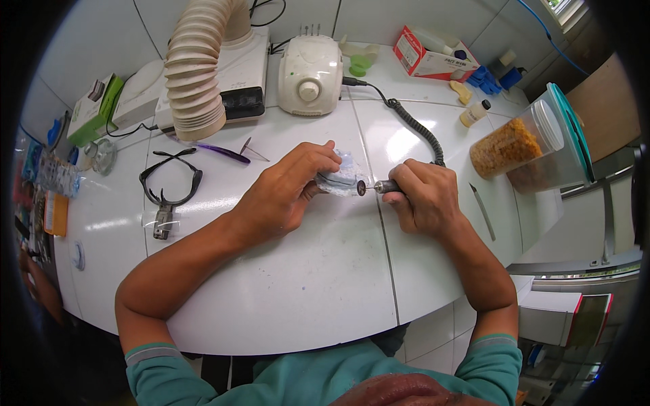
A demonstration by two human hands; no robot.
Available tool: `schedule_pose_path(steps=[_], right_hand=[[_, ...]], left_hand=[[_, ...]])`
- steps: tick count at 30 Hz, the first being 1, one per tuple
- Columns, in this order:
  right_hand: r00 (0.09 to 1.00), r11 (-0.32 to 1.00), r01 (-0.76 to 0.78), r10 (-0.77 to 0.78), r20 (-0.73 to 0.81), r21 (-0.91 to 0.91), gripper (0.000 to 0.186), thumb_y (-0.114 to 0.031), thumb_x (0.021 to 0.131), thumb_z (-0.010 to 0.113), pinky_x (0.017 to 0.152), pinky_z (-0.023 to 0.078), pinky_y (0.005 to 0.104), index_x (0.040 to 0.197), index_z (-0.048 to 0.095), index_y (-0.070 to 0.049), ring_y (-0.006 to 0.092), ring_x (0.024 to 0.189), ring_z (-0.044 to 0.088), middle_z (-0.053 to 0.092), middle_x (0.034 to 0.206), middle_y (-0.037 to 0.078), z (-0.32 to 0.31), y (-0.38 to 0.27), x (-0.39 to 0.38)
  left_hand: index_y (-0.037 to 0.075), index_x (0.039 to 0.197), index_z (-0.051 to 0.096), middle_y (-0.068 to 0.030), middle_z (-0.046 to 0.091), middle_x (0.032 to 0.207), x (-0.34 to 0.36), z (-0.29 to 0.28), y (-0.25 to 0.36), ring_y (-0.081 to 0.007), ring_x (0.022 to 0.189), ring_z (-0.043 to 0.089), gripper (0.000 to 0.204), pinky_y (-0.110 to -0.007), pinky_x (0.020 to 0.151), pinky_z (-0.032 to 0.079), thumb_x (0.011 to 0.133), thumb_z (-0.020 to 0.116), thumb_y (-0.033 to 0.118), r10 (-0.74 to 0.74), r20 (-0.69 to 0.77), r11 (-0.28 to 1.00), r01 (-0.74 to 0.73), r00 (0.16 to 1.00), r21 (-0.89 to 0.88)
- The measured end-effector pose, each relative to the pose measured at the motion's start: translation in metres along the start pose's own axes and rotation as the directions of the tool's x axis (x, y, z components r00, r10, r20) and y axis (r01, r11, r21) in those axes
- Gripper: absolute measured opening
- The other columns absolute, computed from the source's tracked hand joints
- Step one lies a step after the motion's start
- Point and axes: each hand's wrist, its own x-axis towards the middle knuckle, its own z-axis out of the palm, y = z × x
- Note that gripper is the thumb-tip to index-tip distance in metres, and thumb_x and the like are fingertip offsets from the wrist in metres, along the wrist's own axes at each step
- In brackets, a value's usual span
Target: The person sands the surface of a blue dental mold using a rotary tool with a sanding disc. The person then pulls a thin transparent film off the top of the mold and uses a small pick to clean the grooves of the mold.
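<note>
Above the white table, my left hand [291, 183] is closed around a pale blue, plaster-like block [344, 177], its fingers over the left part. Loose pale dust or crumbs seem to lie around it. My right hand [426, 196] grips a rotary handpiece [388, 187], which points left. A small dark disc [361, 188] on a thin shank sits at its tip, right at the block's edge; whether they touch I cannot tell. From the handpiece a coiled black cord [416, 125] runs back to a cream control unit [309, 78] with a round knob.
A ribbed suction hose [194, 88] hangs at the back left. Dark-framed glasses [169, 179] and a purple-handled tool [223, 153] lie left of my hands. To the right are a thin knife [483, 211], a small bottle [475, 113] and a tub of orange-brown pieces [504, 147]. Another person's arm [42, 281] shows far left.
</note>
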Motion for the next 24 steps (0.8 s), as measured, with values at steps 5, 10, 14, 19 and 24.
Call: schedule_pose_path(steps=[5, 10, 14, 19, 24], right_hand=[[1.000, 1.000, 0.004, -0.004, 0.017, -0.005, 0.041, -0.046, 0.104, 0.072, 0.050, 0.043, 0.0388, 0.086, 0.063, -0.010, 0.0234, 0.055, 0.057, 0.052, 0.069, 0.004, -0.0005, -0.0001, -0.0009], [0.999, 1.000, -0.004, 0.004, 0.032, 0.012, 0.040, -0.045, 0.104, 0.072, 0.050, 0.043, 0.0389, 0.087, 0.063, -0.010, 0.0241, 0.055, 0.057, 0.054, 0.070, 0.004, 0.0000, -0.0013, -0.0001], [1.000, 1.000, 0.001, -0.002, 0.031, 0.014, 0.040, -0.045, 0.105, 0.072, 0.050, 0.043, 0.0391, 0.087, 0.064, -0.010, 0.0243, 0.055, 0.057, 0.054, 0.070, 0.004, -0.0008, -0.0009, 0.0003], [0.999, 1.000, -0.012, 0.011, 0.037, 0.025, 0.041, -0.046, 0.106, 0.070, 0.051, 0.044, 0.0388, 0.088, 0.064, -0.010, 0.0242, 0.055, 0.057, 0.054, 0.070, 0.004, 0.0000, -0.0005, -0.0012], [0.999, 1.000, -0.009, 0.008, 0.041, 0.026, 0.042, -0.046, 0.106, 0.069, 0.050, 0.043, 0.0386, 0.087, 0.063, -0.009, 0.0241, 0.055, 0.057, 0.054, 0.070, 0.004, 0.0007, -0.0017, -0.0009]], left_hand=[[0.003, 0.130, 0.060, -0.0184, 0.068, 0.133, 0.0001, 0.0022, -0.0022, -0.0419, 0.143, 0.064, 0.045, -0.043, 0.109, 0.060, 0.093, 0.065, -0.022, 0.028, -0.009, 1.000, -0.028, 1.000, -0.011], [0.003, 0.129, 0.059, -0.0189, 0.068, 0.133, -0.0003, 0.0020, -0.0007, -0.0415, 0.140, 0.066, 0.045, -0.043, 0.108, 0.060, 0.092, 0.065, -0.023, 0.019, -0.006, 1.000, -0.019, 1.000, 0.011], [0.002, 0.128, 0.059, -0.0191, 0.068, 0.133, -0.0001, 0.0011, -0.0009, -0.0414, 0.140, 0.066, 0.045, -0.043, 0.108, 0.060, 0.092, 0.065, -0.023, 0.016, -0.004, 1.000, -0.016, 1.000, 0.011], [0.002, 0.129, 0.059, -0.0194, 0.068, 0.133, -0.0004, 0.0013, -0.0021, -0.0418, 0.140, 0.066, 0.045, -0.043, 0.110, 0.060, 0.092, 0.065, -0.022, 0.015, -0.003, 1.000, -0.015, 1.000, 0.007], [0.003, 0.129, 0.058, -0.0194, 0.068, 0.133, -0.0013, 0.0021, -0.0029, -0.0420, 0.140, 0.066, 0.045, -0.043, 0.110, 0.060, 0.092, 0.065, -0.022, 0.030, -0.008, 1.000, -0.030, 1.000, 0.008]])
